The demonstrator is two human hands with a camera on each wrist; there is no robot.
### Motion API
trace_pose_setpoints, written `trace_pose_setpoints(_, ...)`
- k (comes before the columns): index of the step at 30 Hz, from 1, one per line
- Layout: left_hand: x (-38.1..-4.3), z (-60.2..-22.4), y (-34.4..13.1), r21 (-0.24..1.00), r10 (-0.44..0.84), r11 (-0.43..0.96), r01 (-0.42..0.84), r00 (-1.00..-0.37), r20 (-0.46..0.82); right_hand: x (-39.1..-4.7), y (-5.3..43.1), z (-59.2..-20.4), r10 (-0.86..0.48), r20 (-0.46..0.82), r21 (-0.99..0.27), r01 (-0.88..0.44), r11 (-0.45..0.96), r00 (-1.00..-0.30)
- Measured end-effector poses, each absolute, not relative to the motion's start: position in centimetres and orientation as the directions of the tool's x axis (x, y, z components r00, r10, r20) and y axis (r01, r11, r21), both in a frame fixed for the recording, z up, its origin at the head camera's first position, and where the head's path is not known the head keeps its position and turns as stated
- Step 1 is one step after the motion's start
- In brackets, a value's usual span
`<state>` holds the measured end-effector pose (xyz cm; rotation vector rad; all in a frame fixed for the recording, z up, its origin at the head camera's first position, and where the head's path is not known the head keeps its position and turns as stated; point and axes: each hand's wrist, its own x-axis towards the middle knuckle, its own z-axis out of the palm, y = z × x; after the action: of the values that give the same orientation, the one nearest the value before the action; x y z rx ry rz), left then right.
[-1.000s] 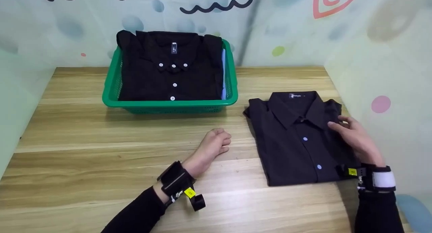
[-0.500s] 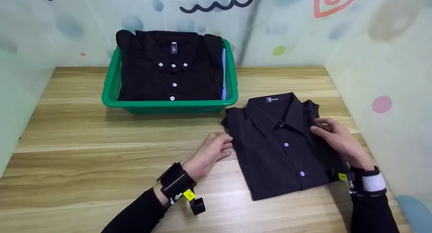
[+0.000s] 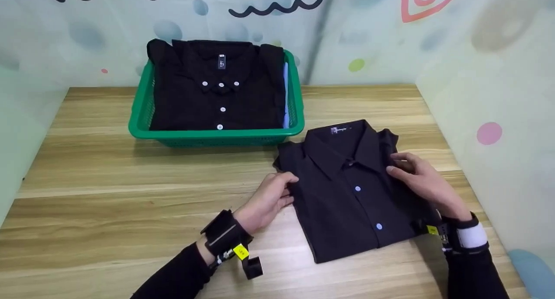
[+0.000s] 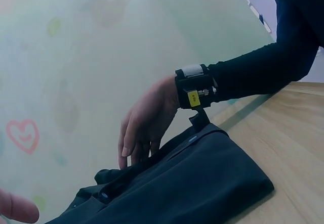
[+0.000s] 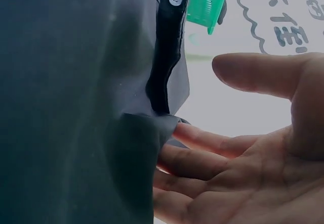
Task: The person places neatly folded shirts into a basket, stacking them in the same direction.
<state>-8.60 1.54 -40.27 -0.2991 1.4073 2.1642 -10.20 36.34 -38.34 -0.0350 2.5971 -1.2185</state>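
A folded black button-up shirt (image 3: 338,195) lies on the wooden table, turned slightly, its collar toward the back and pale buttons down its front. Along its right side is my right hand (image 3: 427,184), fingers touching the cloth edge. The right wrist view shows those fingers (image 5: 197,161) fairly straight against the fabric and the thumb (image 5: 253,72) apart from it. At the left edge is my left hand (image 3: 266,199), fingers loosely bent and thumb overlapping the shirt's border. In the left wrist view only the left thumb (image 4: 20,209) shows, above the shirt (image 4: 172,183).
A green plastic basket (image 3: 217,134) stands at the back left, close to the shirt's left shoulder. Inside are another folded black shirt (image 3: 186,104) and a strip of light blue cloth (image 3: 285,95). Printed walls (image 3: 459,95) border the wooden table (image 3: 108,182).
The shirt has slid left and slightly toward the front, rotating a little, with my right hand moving along at its side. Its left edge now meets my left hand, which has hardly moved.
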Motion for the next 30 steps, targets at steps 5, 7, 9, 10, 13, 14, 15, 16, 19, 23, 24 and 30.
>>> trace_pose_setpoints(5,-8.7,-40.5,1.6,0.740,0.384,-0.356,-0.571,-0.811,-0.441,-10.2,35.8,-38.5,-0.177,-0.241,-0.787,0.086,0.611,-0.954)
trace_pose_setpoints(7,-8.7,-40.6,1.6,0.721,0.418,-0.375,-0.583,-0.800,-0.430,-10.2,35.7,-38.5,-0.189,-0.245,-0.793,0.084,0.603,-0.951)
trace_pose_setpoints(9,-8.7,-40.7,1.5,0.701,0.438,-0.393,-0.595,-0.791,-0.426,-10.1,35.5,-38.4,-0.201,-0.248,-0.799,0.083,0.595,-0.948)
trace_pose_setpoints(10,-8.7,-40.7,1.5,0.697,0.439,-0.395,-0.599,-0.789,-0.429,-10.1,35.5,-38.4,-0.207,-0.251,-0.802,0.084,0.592,-0.946)
trace_pose_setpoints(13,-8.7,-40.7,1.4,0.700,0.430,-0.384,-0.603,-0.787,-0.442,-10.0,35.3,-38.3,-0.225,-0.262,-0.814,0.090,0.574,-0.939)
trace_pose_setpoints(14,-8.7,-40.7,1.4,0.706,0.420,-0.375,-0.600,-0.789,-0.448,-9.9,35.2,-38.3,-0.231,-0.265,-0.818,0.091,0.568,-0.936)
trace_pose_setpoints(15,-8.7,-40.6,1.4,0.711,0.408,-0.367,-0.599,-0.791,-0.455,-9.9,35.1,-38.2,-0.237,-0.267,-0.822,0.093,0.561,-0.934)
trace_pose_setpoints(16,-8.7,-40.6,1.4,0.717,0.400,-0.357,-0.599,-0.792,-0.462,-9.8,35.1,-38.2,-0.244,-0.271,-0.828,0.096,0.552,-0.931)
trace_pose_setpoints(19,-8.7,-40.4,1.3,0.734,0.377,-0.330,-0.594,-0.795,-0.475,-9.7,34.9,-38.2,-0.276,-0.277,-0.843,0.095,0.529,-0.921)
trace_pose_setpoints(23,-8.8,-40.3,1.2,0.756,0.344,-0.298,-0.583,-0.804,-0.484,-9.6,35.0,-38.5,-0.316,-0.283,-0.857,0.091,0.508,-0.906)
trace_pose_setpoints(24,-8.9,-40.3,1.2,0.764,0.333,-0.289,-0.577,-0.809,-0.485,-9.6,35.1,-38.5,-0.319,-0.283,-0.860,0.092,0.502,-0.904)
trace_pose_setpoints(30,-9.0,-40.3,1.2,0.772,0.292,-0.280,-0.570,-0.817,-0.498,-9.8,35.5,-38.7,-0.287,-0.253,-0.894,0.109,0.435,-0.924)
